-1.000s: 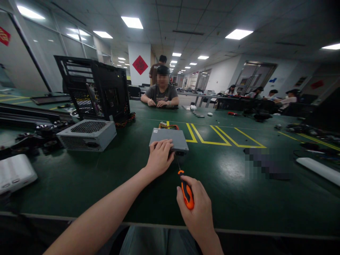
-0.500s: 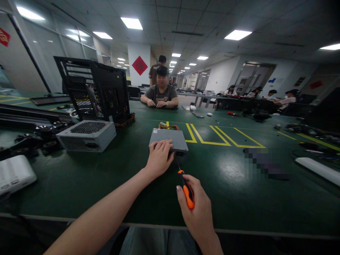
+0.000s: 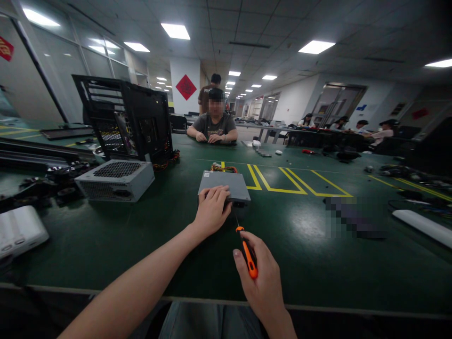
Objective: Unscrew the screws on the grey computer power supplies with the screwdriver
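Observation:
A grey computer power supply lies on the green table in front of me. My left hand grips its near left part, fingers over the top and thumb against the front side. In my right hand is a screwdriver with an orange and black handle. Its thin shaft points at the power supply's front face, near the dark socket; whether the tip touches a screw I cannot make out. Behind the power supply a bundle of coloured cables shows.
To the left stand a second power supply, an open black computer case and a white box-shaped device. A white bar lies at the right. Across the table sits a person; yellow tape marks the surface.
The screwdriver's handle has turned a little in my right hand, and that hand has shifted slightly left. My left hand and the power supply stay in place.

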The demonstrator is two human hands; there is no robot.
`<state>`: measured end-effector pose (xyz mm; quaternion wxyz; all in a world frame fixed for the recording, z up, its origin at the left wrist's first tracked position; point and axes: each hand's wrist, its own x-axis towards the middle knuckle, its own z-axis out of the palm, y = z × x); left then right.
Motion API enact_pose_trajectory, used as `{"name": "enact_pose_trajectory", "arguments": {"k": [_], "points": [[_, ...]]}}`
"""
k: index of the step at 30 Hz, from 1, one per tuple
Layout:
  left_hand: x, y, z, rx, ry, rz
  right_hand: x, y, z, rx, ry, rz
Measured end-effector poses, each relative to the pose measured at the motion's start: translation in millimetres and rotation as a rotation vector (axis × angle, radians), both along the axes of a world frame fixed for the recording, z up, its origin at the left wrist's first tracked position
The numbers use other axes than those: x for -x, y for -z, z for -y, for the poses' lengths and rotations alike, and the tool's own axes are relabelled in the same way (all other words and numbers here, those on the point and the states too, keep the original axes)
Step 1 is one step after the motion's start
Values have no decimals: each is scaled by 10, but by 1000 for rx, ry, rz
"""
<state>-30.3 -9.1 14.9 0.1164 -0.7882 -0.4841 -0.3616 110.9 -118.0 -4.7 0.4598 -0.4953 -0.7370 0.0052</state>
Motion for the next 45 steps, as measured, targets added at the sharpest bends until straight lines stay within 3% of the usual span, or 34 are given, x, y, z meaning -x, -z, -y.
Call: {"name": "enact_pose_trajectory", "arguments": {"k": [12,20,29,39,45], "points": [[8,-4,11,4,3,-7,-9,19,-14,-52,-15,96],[9,3,2,2,4,1,-6,50,-1,9,1,-41],[12,14,-7,-6,-4,1,-4,26,-17,-38,-2,101],[3,5,2,4,2,11,-10,58,2,71,9,-93],[15,0,1,4,9,5,-12,55,-23,-43,-5,44]]}}
